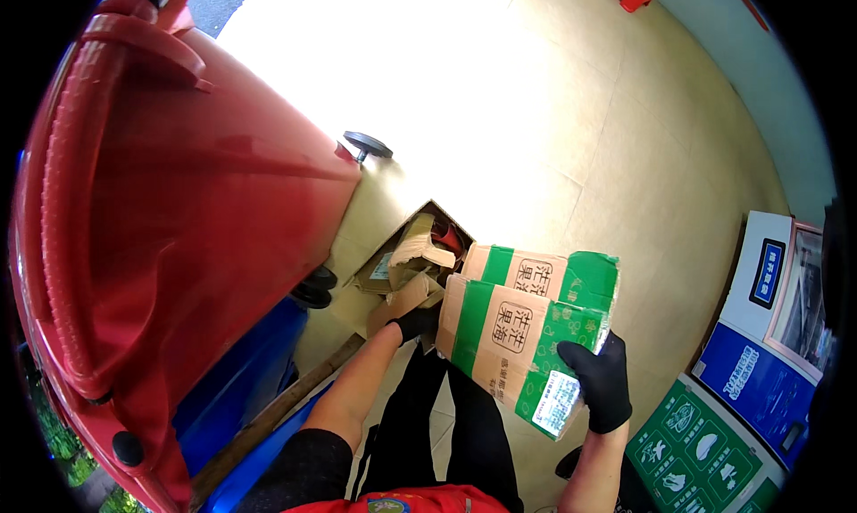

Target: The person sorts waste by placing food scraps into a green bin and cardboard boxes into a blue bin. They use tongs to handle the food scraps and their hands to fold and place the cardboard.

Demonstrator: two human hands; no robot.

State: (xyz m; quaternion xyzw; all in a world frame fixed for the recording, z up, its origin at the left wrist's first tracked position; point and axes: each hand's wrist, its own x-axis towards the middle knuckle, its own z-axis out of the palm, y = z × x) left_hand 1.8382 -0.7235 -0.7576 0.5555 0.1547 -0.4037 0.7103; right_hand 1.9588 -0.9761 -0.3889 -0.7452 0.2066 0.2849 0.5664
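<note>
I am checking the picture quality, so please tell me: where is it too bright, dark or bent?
All in the head view: the floor is blown out to white at upper centre; fisheye distortion bends the red bin; the corners go black; the left hand, in a black glove, shows little detail; the cardboard in the right hand looks fairly sharp.

red wheeled bin point(223, 174) | wooden pole point(270, 420) | pale tiled floor point(661, 138) | green panel point(694, 448), lower right
</note>
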